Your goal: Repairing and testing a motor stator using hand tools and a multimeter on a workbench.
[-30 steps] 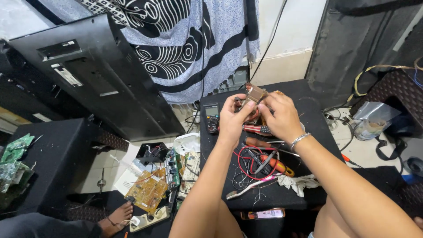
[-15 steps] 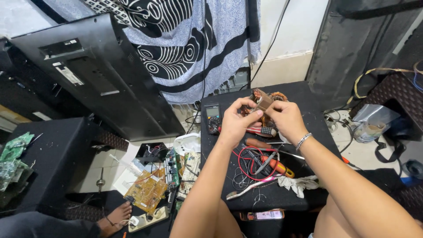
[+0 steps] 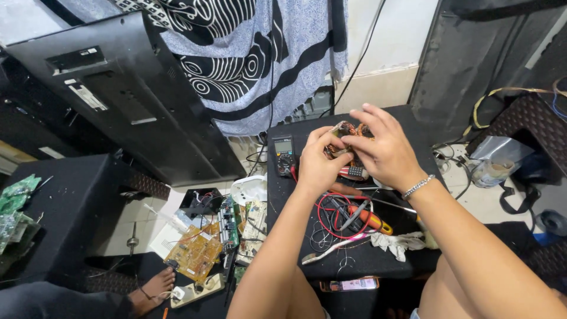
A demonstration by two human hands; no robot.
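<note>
Both my hands hold one small brown electronic part with copper windings (image 3: 348,131) above the black work table (image 3: 407,121). My left hand (image 3: 317,165) pinches it from the left side, fingers curled. My right hand (image 3: 381,147), with a bead bracelet on the wrist, grips it from the right and covers most of it. Under the hands lie a grey multimeter (image 3: 282,155), red and black test leads (image 3: 332,214) and an orange-handled tool (image 3: 369,218).
A large black flat-screen set (image 3: 118,88) leans at the left against a patterned cloth (image 3: 254,65). Orange and green circuit boards (image 3: 198,251) lie on the floor beside someone's bare foot (image 3: 155,289). A white rag (image 3: 401,242) and a phone (image 3: 349,285) sit near the table's front edge.
The part was raised and held more in the open a second ago; now both hands have closed in tighter around it and turned it, the right hand covering it more.
</note>
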